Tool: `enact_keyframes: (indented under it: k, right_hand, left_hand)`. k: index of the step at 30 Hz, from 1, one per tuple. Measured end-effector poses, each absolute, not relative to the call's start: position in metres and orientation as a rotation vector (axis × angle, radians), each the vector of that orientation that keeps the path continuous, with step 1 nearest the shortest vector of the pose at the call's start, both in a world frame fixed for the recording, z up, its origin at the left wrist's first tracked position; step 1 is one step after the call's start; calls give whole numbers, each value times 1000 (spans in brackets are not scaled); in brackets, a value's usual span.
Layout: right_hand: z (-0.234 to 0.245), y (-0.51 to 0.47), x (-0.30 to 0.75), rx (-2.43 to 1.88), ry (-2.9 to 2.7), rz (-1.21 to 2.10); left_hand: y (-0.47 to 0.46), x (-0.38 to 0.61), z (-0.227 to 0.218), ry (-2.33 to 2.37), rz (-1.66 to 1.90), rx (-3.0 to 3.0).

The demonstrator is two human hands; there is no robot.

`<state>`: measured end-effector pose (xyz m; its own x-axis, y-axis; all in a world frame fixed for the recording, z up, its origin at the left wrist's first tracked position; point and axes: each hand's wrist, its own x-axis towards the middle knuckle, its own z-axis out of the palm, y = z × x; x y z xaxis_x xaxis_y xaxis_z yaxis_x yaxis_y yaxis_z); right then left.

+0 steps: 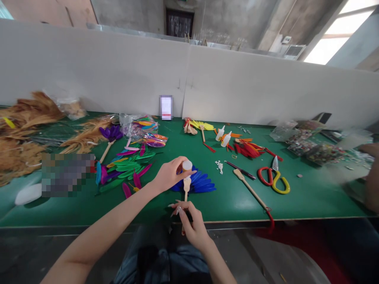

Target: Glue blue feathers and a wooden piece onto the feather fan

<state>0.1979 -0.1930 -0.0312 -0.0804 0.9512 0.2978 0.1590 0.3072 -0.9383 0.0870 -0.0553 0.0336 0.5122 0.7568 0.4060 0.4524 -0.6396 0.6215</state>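
Note:
My left hand (171, 173) is closed around a small white squeeze bottle (187, 166), tipped bottom-up over the head of a wooden stick (186, 184). Whether its tip touches the wood is hidden. A fan of blue feathers (203, 182) spreads out behind the stick's head, just above the table. Lower down, my right hand (191, 221) grips the stick's handle near the table's front edge. To the right, a second wooden stick (250, 188) with a red cord lies near scissors (275, 175) with red and yellow handles.
Loose coloured feathers (127, 169) and a purple feather fan (111, 134) lie left. Small white pieces (219, 166), a dark pen-like tool (240, 169), two white bottles (226, 139) and red feathers (248, 148) are right. A phone (166, 107) leans on the white partition (133, 75). Another person's arm (371, 177) shows far right.

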Motion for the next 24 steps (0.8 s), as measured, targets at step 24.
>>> enact_keyframes:
  k: [24]
  right_hand:
    - [-31, -193, 197, -1040, -1507, 913]
  left_hand:
    - [-63, 86, 30, 1020, 1000, 2150]
